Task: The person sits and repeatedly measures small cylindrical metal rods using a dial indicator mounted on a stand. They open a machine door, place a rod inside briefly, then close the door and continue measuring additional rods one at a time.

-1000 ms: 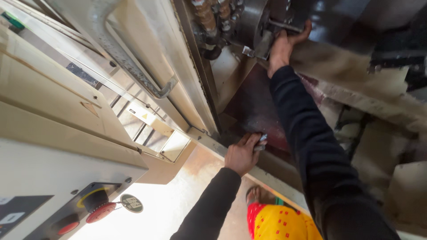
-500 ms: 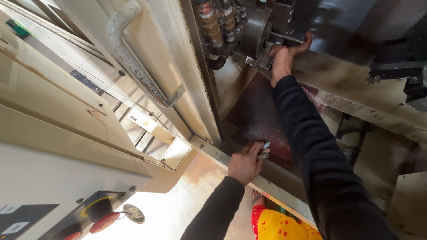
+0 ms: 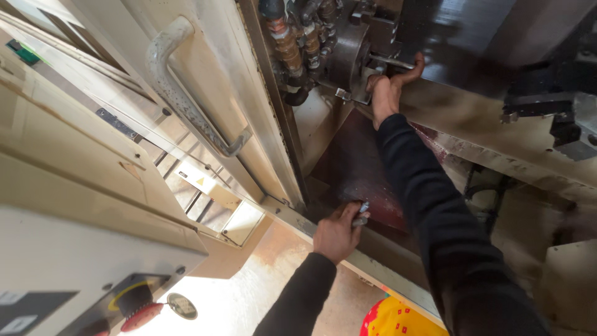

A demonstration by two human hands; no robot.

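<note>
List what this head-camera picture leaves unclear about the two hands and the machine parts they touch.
- Small metal piece in the left hand: mostly covered by the fingers, kind unclear.
- Right hand at the round chuck: palm hides what it grips beside the metal rod.
- Machine interior behind the chuck: dark, parts indistinct.
- Red and yellow object: cut off by the bottom edge.

Worn painted metal door [image 3: 205,81], dull steel chuck [image 3: 348,59], matt black cloth sleeve [image 3: 429,211]

Open gap right of sliding door [image 3: 205,93]; pipe fittings [image 3: 298,43] and round chuck [image 3: 348,56] crowd top; sloped bed [image 3: 497,143] beyond chuck bare.
</note>
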